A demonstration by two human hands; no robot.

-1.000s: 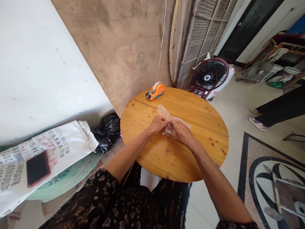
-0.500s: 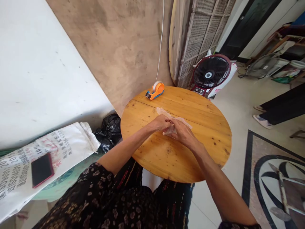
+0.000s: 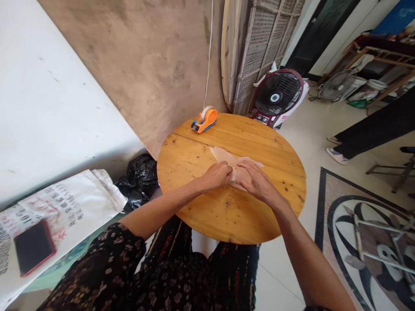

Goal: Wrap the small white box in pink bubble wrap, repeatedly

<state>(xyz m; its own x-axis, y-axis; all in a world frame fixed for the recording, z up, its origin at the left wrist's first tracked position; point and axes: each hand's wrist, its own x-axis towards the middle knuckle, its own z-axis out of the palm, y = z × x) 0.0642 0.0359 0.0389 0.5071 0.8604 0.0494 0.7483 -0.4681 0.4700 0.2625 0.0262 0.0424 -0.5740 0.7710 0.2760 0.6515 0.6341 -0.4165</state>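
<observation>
A thin, see-through plastic bag (image 3: 223,155) lies crumpled and partly spread on the round wooden table (image 3: 227,220). My left hand (image 3: 218,174) is closed, with its fingers pinching an edge of the bag. To its right, my right hand (image 3: 257,181) is held over the bag, thumb and fingers apart and curved. Whether its fingertips touch the plastic I cannot tell. Both hands cover part of the bag. Near the table's far edge stands an orange and blue tape dispenser (image 3: 205,121) with a roll of tape.
A red-cased phone (image 3: 35,247) rests on a white printed sack (image 3: 94,194) to the left, near a black plastic bag (image 3: 139,177). Behind the table stands a fan (image 3: 275,97). A person's dark-trousered legs (image 3: 369,129) are at the right, beyond a patterned floor.
My right hand has moved apart from the left, and its fingers have opened. The bag lies more spread out. The whole view has shifted slightly to the right.
</observation>
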